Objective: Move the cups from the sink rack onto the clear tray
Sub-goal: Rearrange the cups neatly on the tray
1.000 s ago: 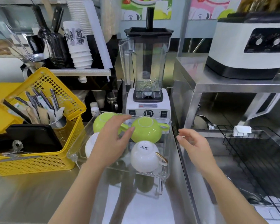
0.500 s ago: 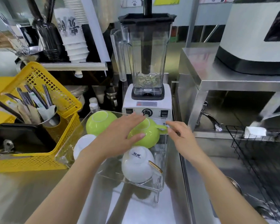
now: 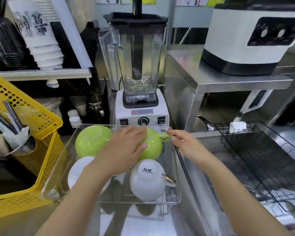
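A clear tray (image 3: 144, 202) on the steel counter holds two green cups and two white cups, all upside down. My left hand (image 3: 124, 150) lies over the right green cup (image 3: 152, 148), fingers across its base and thumb on its side. The left green cup (image 3: 90, 140) stands beside it. In front are a white cup with a gold handle (image 3: 146, 182) and another white cup (image 3: 77, 171), partly hidden by my left forearm. My right hand (image 3: 186, 143) is at the tray's far right corner, its fingertips touching the green cup's handle. The black wire sink rack (image 3: 262, 159) on the right shows no cups.
A blender (image 3: 140, 65) stands right behind the tray. A yellow basket (image 3: 44, 160) with utensils sits close on the left. A steel shelf at the right carries a white appliance (image 3: 245, 40) above the sink. Stacked paper cups stand at the back left.
My right hand has moved left from above the sink edge to the tray's far right corner. My left hand has shifted onto the right green cup. The view has moved closer.
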### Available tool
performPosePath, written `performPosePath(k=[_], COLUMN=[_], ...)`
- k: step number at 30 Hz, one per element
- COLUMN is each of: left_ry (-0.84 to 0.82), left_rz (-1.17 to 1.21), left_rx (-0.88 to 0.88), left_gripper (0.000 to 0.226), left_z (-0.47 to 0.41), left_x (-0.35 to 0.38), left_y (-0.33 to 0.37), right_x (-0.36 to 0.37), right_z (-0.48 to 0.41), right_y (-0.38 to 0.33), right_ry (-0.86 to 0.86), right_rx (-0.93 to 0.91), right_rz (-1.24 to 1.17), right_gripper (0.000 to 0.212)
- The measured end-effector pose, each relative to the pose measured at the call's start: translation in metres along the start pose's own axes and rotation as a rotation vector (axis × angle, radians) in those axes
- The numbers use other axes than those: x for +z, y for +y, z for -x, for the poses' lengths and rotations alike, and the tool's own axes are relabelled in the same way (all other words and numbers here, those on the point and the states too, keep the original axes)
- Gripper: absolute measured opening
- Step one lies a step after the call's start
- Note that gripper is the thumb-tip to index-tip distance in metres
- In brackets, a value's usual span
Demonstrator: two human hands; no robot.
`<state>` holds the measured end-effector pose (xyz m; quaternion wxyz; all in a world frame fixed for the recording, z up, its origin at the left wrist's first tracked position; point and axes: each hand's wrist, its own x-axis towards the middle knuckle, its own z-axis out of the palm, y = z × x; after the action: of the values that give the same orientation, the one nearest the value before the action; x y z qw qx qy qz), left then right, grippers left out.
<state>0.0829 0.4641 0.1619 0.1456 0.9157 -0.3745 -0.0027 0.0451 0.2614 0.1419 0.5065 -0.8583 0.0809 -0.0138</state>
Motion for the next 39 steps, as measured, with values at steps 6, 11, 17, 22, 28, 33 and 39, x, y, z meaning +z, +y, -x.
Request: performPosePath(k=[6,11,17,22,28,33,39], left_ry=[-0.072,-0.148,-0.169,-0.197,-0.044,0.038,-0.007], left_rz=[0.02,0.031,0.109,0.121,0.115,0.19,0.182], left_rx=[0.026,0.026,0.04,0.036,0.084,0.256,0.339], left_gripper=[0.053,0.043,0.04,0.041,0.05,0.057,0.065], left_z=[0.0,-0.001,-0.001,0.0,0.009,0.021,0.034], left_x=[0.0,-0.007,-0.01,-0.014,-0.018,-0.018,-0.002], left_y=[-0.005,-0.011,-0.016,-0.018,-0.013,0.004,0.008], right_x=[0.007,0.01,0.016,0.018,0.024,0.03,0.033], right_z=[0.013,0.015,0.023,0.026,0.048,0.077,0.104], right_y=[-0.012,-0.011,-0.012,-0.011,-0.016,-0.008,0.001], right_ry=[0.049,0.097,0.132,0.173,0.441,0.458,0.402], right_rx=[0.047,0.063,0.061,0.07,-0.036,-0.127,-0.166], right_rz=[0.01,0.029,0.007,0.133,0.258,0.34,0.3], right_gripper=[0.032,0.038,0.032,0.035,0.03,0.019,0.025])
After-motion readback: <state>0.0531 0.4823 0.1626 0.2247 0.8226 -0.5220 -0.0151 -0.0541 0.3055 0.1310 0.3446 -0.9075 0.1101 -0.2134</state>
